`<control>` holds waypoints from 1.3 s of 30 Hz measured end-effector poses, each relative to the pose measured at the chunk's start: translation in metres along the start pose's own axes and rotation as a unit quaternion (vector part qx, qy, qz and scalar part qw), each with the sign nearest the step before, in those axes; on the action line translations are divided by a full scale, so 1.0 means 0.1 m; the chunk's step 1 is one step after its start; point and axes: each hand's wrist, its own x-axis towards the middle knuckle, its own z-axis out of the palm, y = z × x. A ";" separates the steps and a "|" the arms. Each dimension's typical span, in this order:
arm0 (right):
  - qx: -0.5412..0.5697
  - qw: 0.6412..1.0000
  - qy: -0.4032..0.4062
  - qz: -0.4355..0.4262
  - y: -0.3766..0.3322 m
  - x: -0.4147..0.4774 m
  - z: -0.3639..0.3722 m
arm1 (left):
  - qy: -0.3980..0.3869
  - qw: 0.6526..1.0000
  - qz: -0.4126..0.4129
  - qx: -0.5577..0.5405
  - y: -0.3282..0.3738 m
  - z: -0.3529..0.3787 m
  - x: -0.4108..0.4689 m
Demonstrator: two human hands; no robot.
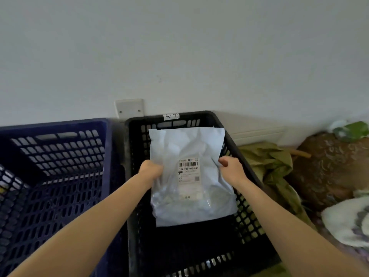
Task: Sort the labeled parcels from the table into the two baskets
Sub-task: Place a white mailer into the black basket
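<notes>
A white plastic mailer parcel (185,148) with a barcode shipping label hangs flat over the inside of the black slatted basket (245,162). My left hand (150,169) grips the parcel's left edge and my right hand (229,166) pinches its right edge at about mid height. A small handwritten tag (171,116) sits on the black basket's far rim. The blue slatted basket (60,156) stands directly to the left, touching the black one; no parcel shows inside it.
A white wall rises behind both baskets, with a socket plate (129,107) just above them. To the right lie crumpled olive paper (267,160), a brown patterned bag (327,168), a green item (351,130) and a pale bundle (347,222).
</notes>
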 end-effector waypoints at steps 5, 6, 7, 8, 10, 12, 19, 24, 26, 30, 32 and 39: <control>0.039 0.996 -0.075 0.013 0.15 0.27 0.22 | 0.040 0.997 -0.056 0.035 -0.07 0.15 0.13; 0.029 0.996 -0.078 0.019 0.18 0.34 0.25 | 0.048 0.996 -0.064 0.040 -0.08 0.19 0.16; 0.016 0.996 -0.081 0.027 0.20 0.40 0.29 | 0.056 0.995 -0.072 0.044 -0.08 0.23 0.19; 0.004 0.996 -0.085 0.038 0.23 0.46 0.33 | 0.061 0.993 -0.083 0.050 -0.08 0.27 0.22; 0.002 0.993 -0.102 0.056 0.27 0.56 0.42 | 0.071 0.991 -0.100 0.061 -0.09 0.33 0.28; 0.012 0.989 -0.125 0.077 0.29 0.62 0.51 | 0.071 0.989 -0.111 0.064 -0.12 0.39 0.34; 0.009 0.977 -0.179 0.113 0.35 0.72 0.80 | 0.061 0.984 -0.136 0.093 -0.32 0.53 0.51; -0.037 0.978 -0.187 0.085 0.44 0.71 0.95 | 0.089 0.981 -0.143 0.098 -0.45 0.58 0.63; -0.050 0.978 -0.186 0.084 0.47 0.72 0.99 | 0.092 0.982 -0.141 0.091 -0.49 0.60 0.65; -0.196 0.966 -0.171 -0.003 0.54 0.70 1.05 | 0.083 0.981 -0.142 0.105 -0.52 0.66 0.65; -0.286 0.938 -0.169 -0.102 0.62 0.67 1.10 | 0.072 0.981 -0.133 0.124 -0.54 0.72 0.62; -0.391 0.867 -0.255 -0.175 0.82 0.67 1.28 | 0.035 0.901 0.116 0.417 -0.87 0.94 0.53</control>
